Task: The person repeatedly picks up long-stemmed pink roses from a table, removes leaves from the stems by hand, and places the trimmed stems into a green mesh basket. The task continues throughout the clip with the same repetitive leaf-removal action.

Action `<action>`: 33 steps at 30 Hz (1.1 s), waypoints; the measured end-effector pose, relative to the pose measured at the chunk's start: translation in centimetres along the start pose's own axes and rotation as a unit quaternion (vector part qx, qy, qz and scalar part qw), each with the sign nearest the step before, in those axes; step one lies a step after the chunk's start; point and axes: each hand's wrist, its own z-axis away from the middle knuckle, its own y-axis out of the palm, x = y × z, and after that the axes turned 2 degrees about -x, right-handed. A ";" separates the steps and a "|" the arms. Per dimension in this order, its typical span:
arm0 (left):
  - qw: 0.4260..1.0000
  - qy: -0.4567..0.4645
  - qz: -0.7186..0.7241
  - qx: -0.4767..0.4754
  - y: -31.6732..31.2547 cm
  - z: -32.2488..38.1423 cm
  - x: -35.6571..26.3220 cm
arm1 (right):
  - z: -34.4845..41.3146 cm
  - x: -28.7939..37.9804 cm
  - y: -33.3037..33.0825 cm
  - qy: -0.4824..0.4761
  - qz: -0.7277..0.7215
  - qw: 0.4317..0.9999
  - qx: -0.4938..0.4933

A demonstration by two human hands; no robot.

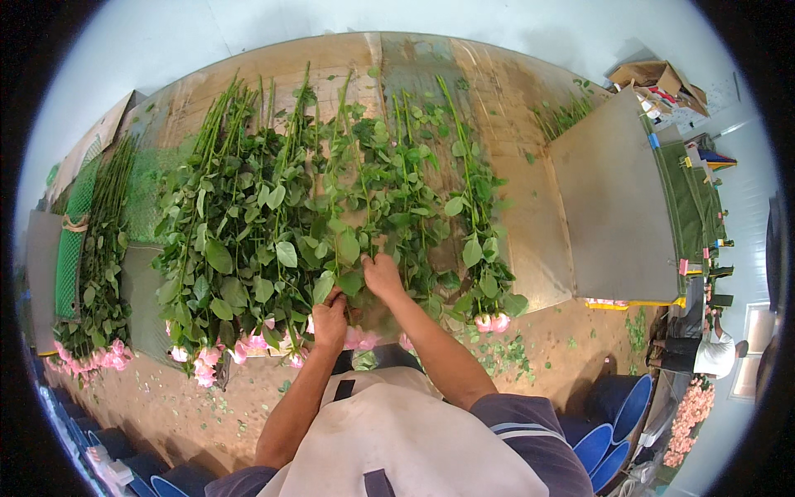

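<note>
Long-stemmed pink roses (208,357) lie across a wooden worktable (528,230), with their blooms at the near edge and bare stem ends towards the far side. My left hand (329,320) pinches a leafy rose stem just above the blooms near the middle. To its right and a little farther off, my right hand (380,276) is among the leaves, its fingertips close together; whether a stem or leaf is between them is hidden. A smaller group of roses (481,248) lies to the right of my hands.
Green mesh (77,242) and more pink roses (112,267) are at the left. A grey panel (615,205) stands at the right. Leaves (509,354) litter the floor. Blue buckets (633,401) stand lower right. Another person (711,354) is at far right, near peach-coloured flowers (689,416).
</note>
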 end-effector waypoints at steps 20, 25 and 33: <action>0.993 -0.069 -0.080 0.058 -0.9 -0.3 1.8 | 0.4 -0.4 0.5 -0.012 -0.058 0.998 -0.017; 0.982 -0.028 -0.165 0.092 -0.6 -0.2 1.0 | 0.4 -0.4 0.9 -0.066 -0.064 0.994 -0.063; 0.993 -0.031 -0.097 0.058 0.2 0.0 -0.5 | 1.1 1.1 -0.6 -0.017 -0.102 0.993 -0.051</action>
